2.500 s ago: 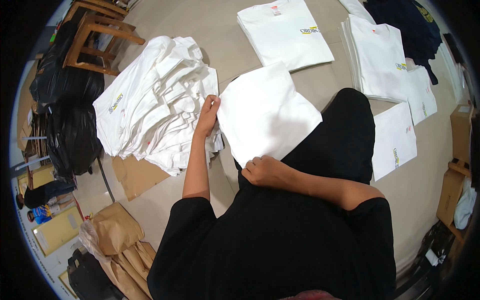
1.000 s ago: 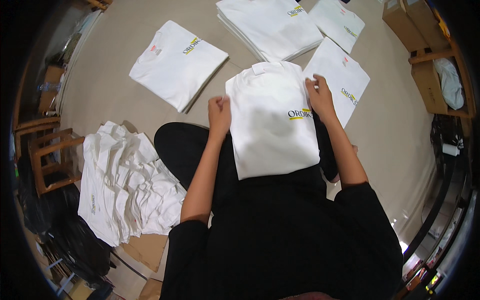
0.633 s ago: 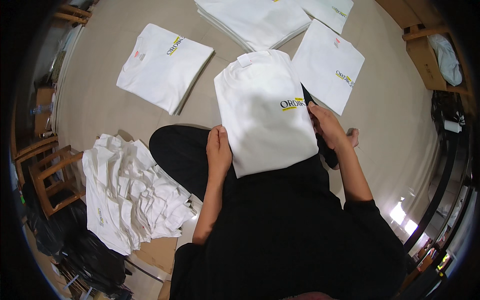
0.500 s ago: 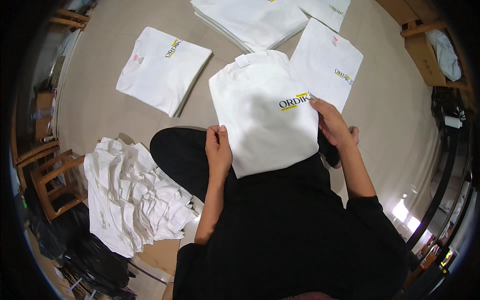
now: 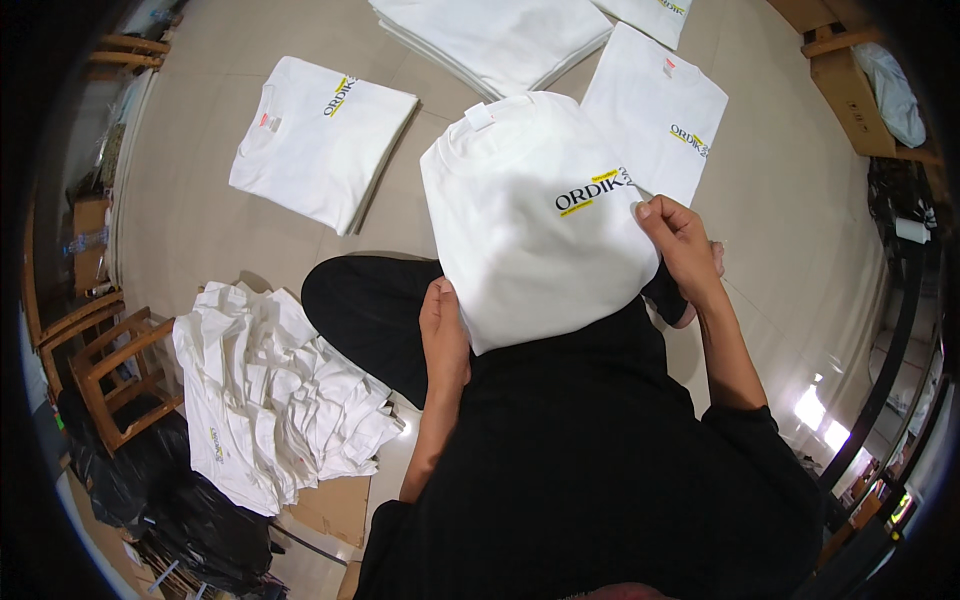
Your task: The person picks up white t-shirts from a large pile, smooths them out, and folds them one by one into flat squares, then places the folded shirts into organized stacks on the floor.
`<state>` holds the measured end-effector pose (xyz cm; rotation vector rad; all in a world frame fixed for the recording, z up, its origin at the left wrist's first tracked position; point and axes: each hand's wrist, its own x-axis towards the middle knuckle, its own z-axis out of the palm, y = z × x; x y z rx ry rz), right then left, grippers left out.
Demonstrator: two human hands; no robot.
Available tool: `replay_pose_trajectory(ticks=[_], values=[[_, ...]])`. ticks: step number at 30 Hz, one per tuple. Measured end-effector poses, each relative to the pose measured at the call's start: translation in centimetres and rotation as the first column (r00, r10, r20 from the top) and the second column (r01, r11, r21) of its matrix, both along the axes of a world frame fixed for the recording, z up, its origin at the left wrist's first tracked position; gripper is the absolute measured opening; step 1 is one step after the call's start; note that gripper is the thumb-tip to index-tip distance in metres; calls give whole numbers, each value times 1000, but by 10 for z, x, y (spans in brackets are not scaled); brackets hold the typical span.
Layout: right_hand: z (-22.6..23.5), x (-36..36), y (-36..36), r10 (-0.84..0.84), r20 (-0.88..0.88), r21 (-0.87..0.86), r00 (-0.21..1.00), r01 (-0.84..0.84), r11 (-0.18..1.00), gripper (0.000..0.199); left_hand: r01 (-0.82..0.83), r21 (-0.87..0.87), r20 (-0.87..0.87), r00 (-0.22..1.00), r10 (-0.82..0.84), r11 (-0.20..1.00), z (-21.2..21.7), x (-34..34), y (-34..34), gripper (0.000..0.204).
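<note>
A folded white T-shirt point(image 5: 530, 250) with a black and yellow chest print lies tilted over my lap, its collar and small white tag at the far end. My left hand point(image 5: 442, 325) pinches its left edge near the lower corner. On the other side, my right hand point(image 5: 675, 240) grips the right edge just below the print, thumb on top. The fingers under the cloth are hidden on both sides. Just beyond the shirt's right side lies another folded white T-shirt point(image 5: 650, 110) on the floor, partly covered by the one I hold.
A stack of folded T-shirts point(image 5: 320, 140) sits at the far left, and a taller stack point(image 5: 500, 35) at the top. Loosely heaped white T-shirts point(image 5: 290, 390) lie on cardboard point(image 5: 335, 508) at my left, beside a wooden stool point(image 5: 125, 370) and black plastic bags point(image 5: 200, 520). Shelving point(image 5: 880, 400) lines the right.
My right hand has slid down along the shirt's edge, away from the print, and outward to the right. My left hand has moved slightly lower, and the shirt's right side has shifted right.
</note>
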<state>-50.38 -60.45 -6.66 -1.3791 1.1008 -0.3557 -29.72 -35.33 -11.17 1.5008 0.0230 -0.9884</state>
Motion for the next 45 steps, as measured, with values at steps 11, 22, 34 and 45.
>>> replay_pose_trajectory(ticks=[11,22,34,45], values=[[14,9,28,-166,-291,-459,942,15,888,35,7,330,564,800,-203,944,21,5,-5,26],[0,-20,47,-76,-383,-359,921,-72,931,40,123,446,395,862,-318,887,30,-1,12,25],[-35,-60,85,17,-393,-193,919,-101,976,32,169,481,350,862,-366,860,23,-25,43,24],[-13,-40,65,42,-634,-434,772,-400,807,34,163,563,639,536,-551,811,43,-15,34,47]])
